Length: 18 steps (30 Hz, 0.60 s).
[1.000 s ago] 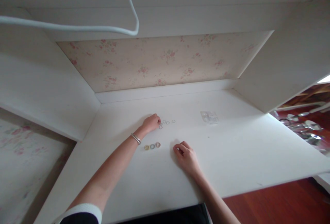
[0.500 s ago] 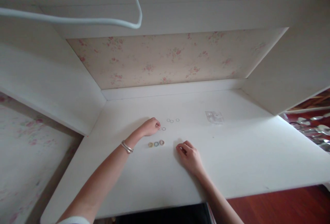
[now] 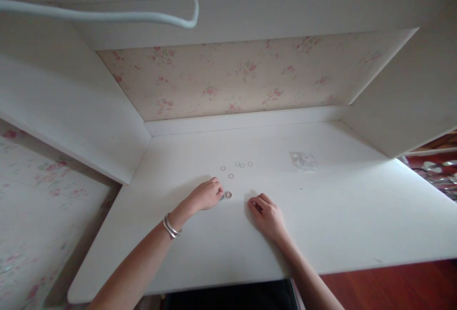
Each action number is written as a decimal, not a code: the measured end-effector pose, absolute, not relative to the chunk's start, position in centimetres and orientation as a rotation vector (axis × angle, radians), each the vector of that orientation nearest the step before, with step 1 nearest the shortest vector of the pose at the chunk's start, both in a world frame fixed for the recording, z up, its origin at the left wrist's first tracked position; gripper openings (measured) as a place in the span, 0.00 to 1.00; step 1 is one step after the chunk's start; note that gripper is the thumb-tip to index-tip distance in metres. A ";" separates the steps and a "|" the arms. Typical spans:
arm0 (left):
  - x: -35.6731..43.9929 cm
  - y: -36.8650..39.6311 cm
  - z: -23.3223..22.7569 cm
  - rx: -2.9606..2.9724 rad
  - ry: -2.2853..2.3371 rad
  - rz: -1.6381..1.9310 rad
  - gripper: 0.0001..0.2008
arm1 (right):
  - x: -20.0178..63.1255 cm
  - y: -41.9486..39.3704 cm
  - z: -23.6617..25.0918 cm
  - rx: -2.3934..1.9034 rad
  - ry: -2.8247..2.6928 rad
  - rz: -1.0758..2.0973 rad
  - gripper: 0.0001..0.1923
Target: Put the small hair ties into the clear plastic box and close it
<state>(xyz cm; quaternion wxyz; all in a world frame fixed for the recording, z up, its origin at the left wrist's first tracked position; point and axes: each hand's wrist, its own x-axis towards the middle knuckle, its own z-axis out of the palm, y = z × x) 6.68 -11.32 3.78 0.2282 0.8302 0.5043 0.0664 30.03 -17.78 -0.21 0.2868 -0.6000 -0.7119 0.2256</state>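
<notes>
While I watch through the head camera, a white tabletop (image 3: pixel 339 224) fills the lower view, boxed in by a floral wallpaper panel (image 3: pixel 214 79) behind and white side panels (image 3: pixel 60 81). Red floor (image 3: pixel 389 279) shows beyond the near edge at right; a white tube (image 3: pixel 124 16) crosses the upper left.

Left hand (image 3: pixel 207 195), silver bracelet (image 3: pixel 172 226) at the wrist: fingertips bunched at a bluish ring (image 3: pixel 222 197), partly hidden; I can't tell whether they grip it. A thick pinkish ring (image 3: pixel 228 195) sits just beside. Five thin rings (image 3: pixel 231 176) lie farther back, two overlapping.

Right hand (image 3: pixel 267 215) rests with fingers curled; I can't tell if anything is inside. Plain tabletop separates it from the near edge; the wider stretch runs rightward, with a clear plastic packet (image 3: pixel 303 161) farther back.
</notes>
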 end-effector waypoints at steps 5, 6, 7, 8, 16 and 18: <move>7.0 -11.4 4.1 2.362 1.387 0.094 0.11 | 30.0 -17.7 -0.1 -1.582 -1.898 0.595 0.15; 7.0 -11.4 4.1 2.366 1.392 0.079 0.11 | 30.0 -17.8 -0.1 -1.581 -1.894 0.590 0.15; 6.9 -11.4 4.1 2.366 1.399 0.069 0.11 | 30.0 -17.8 -0.1 -1.580 -1.891 0.585 0.15; 6.9 -11.4 4.2 2.363 1.408 0.067 0.11 | 30.0 -17.8 0.0 -1.578 -1.889 0.582 0.15; 5.9 -12.4 5.7 2.204 1.564 0.374 0.08 | 29.0 -16.7 0.5 -1.608 -1.950 0.603 0.14; 5.2 -13.2 5.7 2.126 1.583 0.496 0.09 | 28.2 -15.5 0.7 -1.589 -1.988 0.601 0.13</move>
